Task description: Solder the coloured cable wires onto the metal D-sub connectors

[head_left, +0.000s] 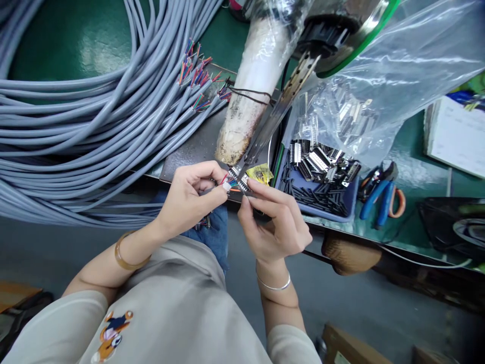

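Note:
My left hand (197, 194) is closed, its thumb and index finger pinching thin coloured wires (234, 185). These wires run to a small metal multi-pin connector (242, 182) between my hands. My right hand (275, 217) is closed too, with fingertips at the connector's right end. A thin dark strand shows by its thumb; what it is I cannot make out. Down to the connector slants a soldering iron (278, 108) with a perforated metal shaft, its tip touching or very near it. Part of the connector is hidden by the iron and my fingers.
Grey cables (94, 121) with stripped coloured ends lie at left. Above my hands hangs a plastic-wrapped white tube (252, 76) with a scorched end. At right are a blue tray (350, 202) of connectors and black sleeves, a clear plastic bag (409, 65) and blue-handled pliers (385, 199).

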{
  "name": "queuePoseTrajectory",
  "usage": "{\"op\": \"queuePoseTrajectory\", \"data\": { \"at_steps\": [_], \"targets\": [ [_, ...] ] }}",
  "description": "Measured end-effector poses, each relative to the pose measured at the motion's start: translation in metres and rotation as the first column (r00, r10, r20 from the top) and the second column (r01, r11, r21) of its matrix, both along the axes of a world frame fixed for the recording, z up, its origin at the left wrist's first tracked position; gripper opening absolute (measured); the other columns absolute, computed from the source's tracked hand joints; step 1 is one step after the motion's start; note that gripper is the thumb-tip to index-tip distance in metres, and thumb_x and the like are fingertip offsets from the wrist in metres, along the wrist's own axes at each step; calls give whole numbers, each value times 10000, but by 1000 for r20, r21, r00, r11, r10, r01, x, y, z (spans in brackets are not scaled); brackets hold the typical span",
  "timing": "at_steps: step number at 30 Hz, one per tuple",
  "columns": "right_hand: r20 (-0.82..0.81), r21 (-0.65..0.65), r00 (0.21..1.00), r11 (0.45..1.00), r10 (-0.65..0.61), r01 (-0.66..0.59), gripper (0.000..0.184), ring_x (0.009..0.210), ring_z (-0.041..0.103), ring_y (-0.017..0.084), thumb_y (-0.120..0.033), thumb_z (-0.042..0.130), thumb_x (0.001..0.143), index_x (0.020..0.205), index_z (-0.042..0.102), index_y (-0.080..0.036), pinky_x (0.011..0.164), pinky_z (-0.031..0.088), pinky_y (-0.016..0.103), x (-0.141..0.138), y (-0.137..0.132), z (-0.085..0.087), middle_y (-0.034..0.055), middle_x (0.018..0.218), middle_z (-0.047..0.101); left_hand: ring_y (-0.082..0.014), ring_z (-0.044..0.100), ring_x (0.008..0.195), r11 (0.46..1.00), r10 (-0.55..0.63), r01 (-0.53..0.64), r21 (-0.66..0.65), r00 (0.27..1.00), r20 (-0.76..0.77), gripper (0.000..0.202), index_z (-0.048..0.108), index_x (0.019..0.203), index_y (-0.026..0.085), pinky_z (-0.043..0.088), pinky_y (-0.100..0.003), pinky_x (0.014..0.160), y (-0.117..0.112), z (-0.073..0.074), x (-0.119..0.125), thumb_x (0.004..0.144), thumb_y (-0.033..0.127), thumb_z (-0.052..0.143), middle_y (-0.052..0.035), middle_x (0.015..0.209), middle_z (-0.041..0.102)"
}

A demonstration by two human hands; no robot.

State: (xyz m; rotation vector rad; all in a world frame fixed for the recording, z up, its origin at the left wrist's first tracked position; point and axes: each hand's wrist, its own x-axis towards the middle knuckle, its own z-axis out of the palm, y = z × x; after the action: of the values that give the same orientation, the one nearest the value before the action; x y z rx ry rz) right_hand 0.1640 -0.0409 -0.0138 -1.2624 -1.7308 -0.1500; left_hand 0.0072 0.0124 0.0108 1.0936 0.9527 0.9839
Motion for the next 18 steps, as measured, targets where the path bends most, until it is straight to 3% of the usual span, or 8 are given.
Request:
{"op": "queuePoseTrajectory", "data": {
  "at_steps": [7,9,14,18],
  "targets": [
    [125,60,992,998,-4,-3,168,852,794,156,-116,750,871,941,646,-227,774,658,262,5,-3,-7,36,1044,820,-16,373,409,994,-42,42,-99,999,-6,105,593,648,149,274,-160,360,-2,-3,-1,702,135,681,21,642,584],
    [67,33,998,999,-8,6,178,854,794,157,-101,747,871,938,649,-234,772,657,270,4,-3,-5,25,1029,820,-21,385,404,992,-54,52,-112,998,-22,117,600,645,150,279,-160,365,-3,-3,-3,704,157,701,25,606,570],
    [-278,-202,961,977,10,-69,160,873,785,156,-85,717,880,899,655,-231,702,643,259,1,-2,0,2,950,805,-38,395,365,980,-114,112,-166,994,0,120,634,659,151,308,-160,365,-4,-4,-7,705,194,735,54,460,490],
    [-137,-102,991,994,16,-30,192,875,791,153,-65,728,865,946,678,-232,764,642,258,-2,-2,0,12,1001,816,-28,386,381,988,-40,40,-150,999,4,124,631,660,146,296,-157,355,-4,-4,-6,690,198,739,32,529,546]
  ]
}}
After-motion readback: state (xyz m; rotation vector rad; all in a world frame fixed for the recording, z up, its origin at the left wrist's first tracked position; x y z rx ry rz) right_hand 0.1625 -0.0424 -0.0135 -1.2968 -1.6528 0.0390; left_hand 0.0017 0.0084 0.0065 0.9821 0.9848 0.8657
